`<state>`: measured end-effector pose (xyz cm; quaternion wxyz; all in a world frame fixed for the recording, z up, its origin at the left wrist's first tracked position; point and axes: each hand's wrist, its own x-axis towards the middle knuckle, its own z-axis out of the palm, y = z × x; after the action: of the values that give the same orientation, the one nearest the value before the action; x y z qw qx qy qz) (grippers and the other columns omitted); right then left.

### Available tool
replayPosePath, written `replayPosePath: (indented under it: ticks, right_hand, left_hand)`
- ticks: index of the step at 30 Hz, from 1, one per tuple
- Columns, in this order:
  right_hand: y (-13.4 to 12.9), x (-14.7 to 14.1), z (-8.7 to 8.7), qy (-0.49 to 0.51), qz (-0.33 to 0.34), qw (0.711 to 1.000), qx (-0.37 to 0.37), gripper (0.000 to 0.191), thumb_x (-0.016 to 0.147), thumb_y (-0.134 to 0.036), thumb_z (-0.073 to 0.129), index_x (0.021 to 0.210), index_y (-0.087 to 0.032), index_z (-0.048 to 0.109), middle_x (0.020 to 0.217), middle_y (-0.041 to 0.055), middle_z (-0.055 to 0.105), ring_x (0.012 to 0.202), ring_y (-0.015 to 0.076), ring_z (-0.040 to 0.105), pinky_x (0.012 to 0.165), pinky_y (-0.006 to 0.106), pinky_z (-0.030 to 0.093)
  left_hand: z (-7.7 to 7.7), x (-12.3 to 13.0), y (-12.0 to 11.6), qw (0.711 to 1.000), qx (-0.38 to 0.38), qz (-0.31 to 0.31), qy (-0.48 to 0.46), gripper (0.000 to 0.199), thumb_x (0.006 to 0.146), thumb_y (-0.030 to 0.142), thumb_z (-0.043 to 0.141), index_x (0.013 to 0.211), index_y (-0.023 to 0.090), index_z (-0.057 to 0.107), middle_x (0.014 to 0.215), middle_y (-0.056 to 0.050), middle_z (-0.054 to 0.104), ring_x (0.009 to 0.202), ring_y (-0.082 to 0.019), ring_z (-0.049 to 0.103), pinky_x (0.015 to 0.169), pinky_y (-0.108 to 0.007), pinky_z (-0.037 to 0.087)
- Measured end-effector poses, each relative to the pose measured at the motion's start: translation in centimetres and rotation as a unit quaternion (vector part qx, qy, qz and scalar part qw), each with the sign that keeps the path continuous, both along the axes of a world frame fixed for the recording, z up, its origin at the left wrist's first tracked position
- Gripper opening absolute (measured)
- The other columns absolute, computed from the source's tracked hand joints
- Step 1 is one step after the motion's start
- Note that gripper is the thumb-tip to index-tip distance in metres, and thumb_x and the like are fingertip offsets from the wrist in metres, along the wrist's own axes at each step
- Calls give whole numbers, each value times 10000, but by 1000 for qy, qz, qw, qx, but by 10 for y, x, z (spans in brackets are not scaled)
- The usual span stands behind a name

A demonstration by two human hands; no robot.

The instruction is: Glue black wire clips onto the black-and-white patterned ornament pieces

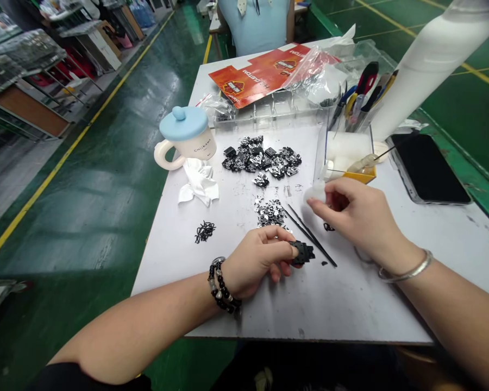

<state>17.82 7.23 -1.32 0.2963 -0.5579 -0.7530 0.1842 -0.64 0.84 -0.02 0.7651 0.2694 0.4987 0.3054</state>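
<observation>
My left hand (264,252) is closed on a small black notched part (303,253), held just above the white table (244,309). To the right, my right hand (356,214) pinches a small translucent white bottle (315,192) with a narrow tip. A pair of black tweezers (312,233) lies between the hands. Beyond my left hand is a heap of tiny silvery metal pieces (271,212). Farther back sits a pile of black and shiny parts (258,157). Small black curved pieces (205,232) form a little heap at the left.
A mug with a blue lid (183,125) stands at the left by a crumpled tissue (199,182). At the right are a clear holder with pens and cutters (361,98), a phone (427,168) and a white post (432,60). Orange printed card (261,76) covers trays behind. A person (256,24) sits opposite.
</observation>
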Motion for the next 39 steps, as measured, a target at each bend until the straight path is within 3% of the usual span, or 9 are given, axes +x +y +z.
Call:
replayPosePath:
  ticks: [2,4,6,8,10,18,24,29,39]
  right_hand:
    - [-4,0,6,170,2,983,-64,283,722,-317,702,664,-210,447,671,4,588,620,164,568,578,297,443]
    - [-9,-1,11,343,9,923,-174,322,719,-328,723,704,-214,423,757,22,639,710,189,627,607,305,493]
    - [-11,-2,15,447,9,863,-237,330,723,-377,732,739,-213,447,739,21,637,680,174,626,557,273,492]
    - [-12,-2,18,507,-10,831,-229,320,716,-413,738,756,-201,501,666,-13,564,557,100,533,485,212,440]
    - [-14,-2,20,541,-24,819,-188,294,707,-397,747,745,-194,538,658,-35,487,525,63,436,490,196,421]
    - [-32,1,17,403,52,914,4,216,802,-308,642,697,-229,471,727,33,531,678,202,518,584,369,416]
    - [-38,-2,16,361,102,926,32,154,823,-243,615,734,-244,489,649,14,482,701,214,524,574,348,410]
    - [-40,-2,15,312,95,944,39,189,848,-324,586,734,-260,450,632,10,478,678,218,527,558,346,413]
    - [-40,-1,15,319,84,944,22,213,832,-377,601,721,-270,455,635,17,494,641,223,528,537,369,416]
  left_hand:
    - [0,0,0,1000,-6,0,4,167,594,169,648,731,147,553,536,19,617,393,-54,512,296,-98,341]
    - [-1,0,1,1000,-13,3,6,168,595,168,646,733,147,552,527,17,614,391,-57,512,296,-99,345]
    - [-2,0,1,1000,-20,5,4,171,595,163,643,737,147,551,525,16,611,390,-60,511,296,-104,354]
    - [-4,1,1,1000,-25,7,3,169,596,155,639,737,146,546,531,16,609,388,-61,505,300,-115,371]
    - [-5,1,1,1000,-27,7,3,165,598,148,635,733,145,541,541,15,605,388,-60,498,307,-128,390]
    - [-5,2,0,1000,-21,-5,12,155,612,154,634,738,140,544,566,20,583,386,-50,485,315,-132,397]
    - [-6,2,1,1000,-19,-12,18,178,592,160,640,743,140,549,566,18,582,393,-59,495,310,-133,399]
    - [-4,2,1,999,-20,-15,26,154,614,150,630,745,135,550,564,19,574,391,-56,489,316,-134,402]
    - [-5,2,0,999,-17,-14,29,155,620,156,632,750,140,549,560,13,585,389,-58,489,320,-134,394]
